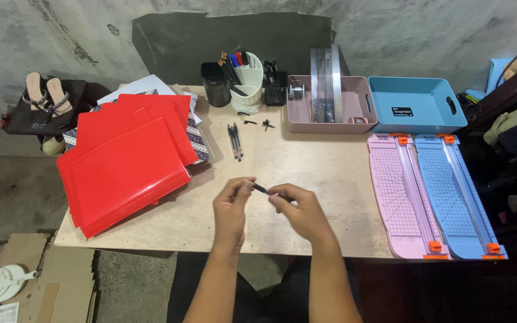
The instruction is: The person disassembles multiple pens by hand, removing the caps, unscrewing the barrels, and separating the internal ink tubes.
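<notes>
Centrally: table (306,173), landmark. Red folders (127,161) at table's left part. Pink cutter (403,194), blue cutter (456,194) at table's right edge. Left hand (233,210) and right hand (299,212) over table's near-middle, close together, each pinching one end of black pen (260,189), held between them above table. Judgement: steady grip, pull straight along pen axis.

Just a wooden worktop (306,167): red folders (124,161) left edge, pens (235,142) mid, trays (417,104) back, paper cutters (435,197) right edge.
</notes>
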